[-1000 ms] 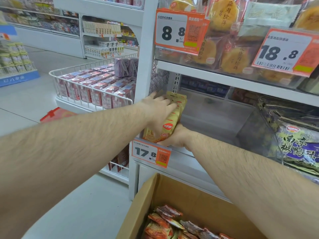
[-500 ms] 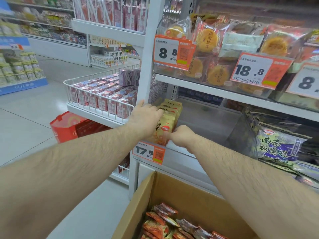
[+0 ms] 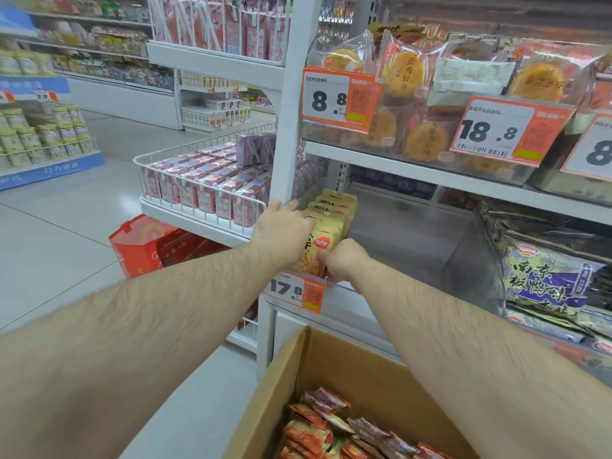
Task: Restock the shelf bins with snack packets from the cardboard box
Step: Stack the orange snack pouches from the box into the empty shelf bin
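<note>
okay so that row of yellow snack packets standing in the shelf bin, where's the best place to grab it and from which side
Probably squeeze the row of yellow snack packets from its front and back faces, coming in from the open aisle side. They stand upright and face forward; the left hand and right hand are at its front.

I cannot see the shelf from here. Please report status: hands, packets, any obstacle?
Left hand and right hand both on yellow packets, upright in clear bin. Cardboard box below, packets left inside. Nothing blocking.
</note>
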Demonstrator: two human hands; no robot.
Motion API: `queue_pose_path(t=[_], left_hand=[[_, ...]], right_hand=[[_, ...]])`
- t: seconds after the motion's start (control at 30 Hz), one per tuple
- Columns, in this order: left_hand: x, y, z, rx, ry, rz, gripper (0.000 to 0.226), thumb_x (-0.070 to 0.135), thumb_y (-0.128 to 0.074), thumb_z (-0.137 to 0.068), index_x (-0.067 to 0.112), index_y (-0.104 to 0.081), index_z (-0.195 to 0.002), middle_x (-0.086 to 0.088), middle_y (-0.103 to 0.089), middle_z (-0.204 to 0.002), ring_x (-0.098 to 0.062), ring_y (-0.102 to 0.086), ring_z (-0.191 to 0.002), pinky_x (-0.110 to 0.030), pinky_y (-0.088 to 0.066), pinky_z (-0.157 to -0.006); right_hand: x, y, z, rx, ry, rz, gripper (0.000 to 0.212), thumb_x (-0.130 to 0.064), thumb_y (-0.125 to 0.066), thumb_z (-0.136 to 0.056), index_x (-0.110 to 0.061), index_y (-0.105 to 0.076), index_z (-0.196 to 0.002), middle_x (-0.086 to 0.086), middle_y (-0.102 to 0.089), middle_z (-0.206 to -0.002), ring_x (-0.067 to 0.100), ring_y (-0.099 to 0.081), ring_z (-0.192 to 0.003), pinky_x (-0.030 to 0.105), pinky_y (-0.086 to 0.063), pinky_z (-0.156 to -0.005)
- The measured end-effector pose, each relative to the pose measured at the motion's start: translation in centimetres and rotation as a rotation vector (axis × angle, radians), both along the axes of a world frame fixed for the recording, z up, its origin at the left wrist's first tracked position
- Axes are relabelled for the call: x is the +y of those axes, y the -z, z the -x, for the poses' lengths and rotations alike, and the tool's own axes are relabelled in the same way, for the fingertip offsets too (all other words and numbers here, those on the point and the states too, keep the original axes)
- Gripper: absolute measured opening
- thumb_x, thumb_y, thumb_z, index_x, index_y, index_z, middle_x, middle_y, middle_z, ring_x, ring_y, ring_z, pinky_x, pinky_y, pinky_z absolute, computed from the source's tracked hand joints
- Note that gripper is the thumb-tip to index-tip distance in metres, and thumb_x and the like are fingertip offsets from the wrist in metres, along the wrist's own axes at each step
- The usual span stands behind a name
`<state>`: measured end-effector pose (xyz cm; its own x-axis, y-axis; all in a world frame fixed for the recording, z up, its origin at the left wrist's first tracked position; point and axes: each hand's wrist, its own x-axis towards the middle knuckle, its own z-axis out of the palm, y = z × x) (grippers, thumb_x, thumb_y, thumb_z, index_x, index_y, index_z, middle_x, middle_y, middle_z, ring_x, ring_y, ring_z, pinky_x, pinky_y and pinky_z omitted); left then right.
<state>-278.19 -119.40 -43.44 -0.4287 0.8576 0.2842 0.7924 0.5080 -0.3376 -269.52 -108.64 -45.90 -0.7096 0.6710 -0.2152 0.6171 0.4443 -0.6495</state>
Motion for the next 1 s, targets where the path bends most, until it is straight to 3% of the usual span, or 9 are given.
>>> queue_pose_path(t=[0.2, 0.27, 0.37, 0.47, 0.53, 0.57, 0.73, 0.8, 1.0], left_hand=[[-2.2, -0.5, -2.8, -0.145, 0.051, -0.142, 0.052, 0.032, -0.055, -0.093, 0.023, -0.047, -0.143, 0.002, -0.041, -0.153, -0.020, -0.032, -0.143, -0.040, -0.023, -0.116], [-3.3, -0.3, -4.7, -0.248, 0.076, -0.270, 0.052, 0.036, -0.056, -0.091, 0.024, -0.049, -0.140, 0.003, -0.046, -0.148, -0.021, -0.038, -0.137, -0.039, -0.030, -0.110], [-5.1, 0.4, -7.7, -0.366, 0.124, -0.428, 0.044, 0.033, -0.061, -0.085, 0.021, -0.059, -0.128, -0.001, -0.059, -0.128, -0.026, -0.051, -0.120, -0.041, -0.041, -0.097], [-6.6, 1.7, -10.8, -0.660, 0.114, -0.349, 0.038, 0.029, -0.060, -0.079, 0.024, -0.060, -0.117, 0.003, -0.063, -0.113, -0.022, -0.058, -0.107, -0.040, -0.050, -0.087], [-7.0, 3.0, -12.5, -0.834, 0.082, -0.148, 0.032, 0.029, -0.057, -0.076, 0.026, -0.058, -0.107, 0.004, -0.064, -0.105, -0.022, -0.061, -0.101, -0.038, -0.053, -0.081], [-7.1, 3.8, -13.2, -0.886, 0.059, -0.053, 0.029, 0.030, -0.058, -0.076, 0.025, -0.059, -0.105, 0.003, -0.065, -0.103, -0.022, -0.062, -0.098, -0.037, -0.054, -0.080], [-7.3, 7.8, -14.5, -1.158, -0.086, 0.090, 0.038, 0.028, -0.065, -0.087, 0.022, -0.060, -0.125, 0.007, -0.064, -0.115, -0.013, -0.061, -0.104, -0.029, -0.052, -0.091], [-7.1, 8.6, -14.0, -1.235, -0.140, 0.090, 0.036, 0.028, -0.067, -0.089, 0.021, -0.061, -0.124, 0.005, -0.063, -0.118, -0.015, -0.060, -0.108, -0.030, -0.051, -0.095], [-6.1, 10.2, -12.4, -1.374, -0.276, -0.021, 0.016, 0.025, -0.069, -0.087, 0.020, -0.066, -0.102, 0.005, -0.066, -0.100, -0.012, -0.061, -0.090, -0.026, -0.050, -0.078]], right_hand=[[0.4, -0.9, -1.8, -0.071, -0.059, -0.106, 0.027, -0.038, -0.057, -0.096, -0.012, -0.063, -0.099, 0.005, -0.071, -0.094, 0.022, -0.070, -0.088, 0.038, -0.058, -0.078], [-0.1, -1.7, -3.2, -0.089, -0.059, -0.222, 0.027, -0.042, -0.060, -0.093, -0.018, -0.059, -0.080, 0.000, -0.063, -0.076, 0.019, -0.063, -0.072, 0.033, -0.048, -0.055], [-2.1, -2.6, -6.5, -0.066, -0.023, -0.541, 0.025, -0.040, -0.059, -0.088, -0.018, -0.056, -0.076, 0.001, -0.061, -0.078, 0.027, -0.056, -0.073, 0.030, -0.040, -0.058], [-5.2, -1.3, -11.0, 0.378, -0.113, -0.979, 0.020, -0.032, -0.053, -0.086, -0.017, -0.064, -0.080, 0.000, -0.065, -0.073, 0.027, -0.062, -0.071, 0.033, -0.044, -0.058], [-6.8, 2.0, -14.1, 0.643, -0.197, -0.943, 0.021, -0.031, -0.053, -0.081, -0.017, -0.063, -0.070, -0.003, -0.061, -0.061, 0.023, -0.061, -0.059, 0.031, -0.045, -0.050], [-7.1, 4.2, -15.3, 0.635, -0.217, -0.860, 0.021, -0.032, -0.052, -0.079, -0.017, -0.062, -0.068, -0.003, -0.060, -0.058, 0.024, -0.061, -0.058, 0.031, -0.046, -0.049], [-4.6, 17.1, -18.5, -0.184, -0.213, -0.452, 0.019, -0.030, -0.051, -0.086, -0.023, -0.068, -0.090, -0.001, -0.070, -0.089, 0.027, -0.066, -0.091, 0.033, -0.051, -0.071], [-4.1, 20.9, -18.6, -0.379, -0.233, -0.376, 0.024, -0.026, -0.050, -0.085, -0.023, -0.068, -0.102, 0.003, -0.069, -0.106, 0.030, -0.064, -0.103, 0.033, -0.050, -0.080], [-5.7, 28.4, -14.7, -0.328, -0.236, -0.337, 0.029, -0.024, -0.048, -0.091, -0.019, -0.061, -0.117, 0.008, -0.062, -0.118, 0.032, -0.062, -0.107, 0.037, -0.050, -0.085]])
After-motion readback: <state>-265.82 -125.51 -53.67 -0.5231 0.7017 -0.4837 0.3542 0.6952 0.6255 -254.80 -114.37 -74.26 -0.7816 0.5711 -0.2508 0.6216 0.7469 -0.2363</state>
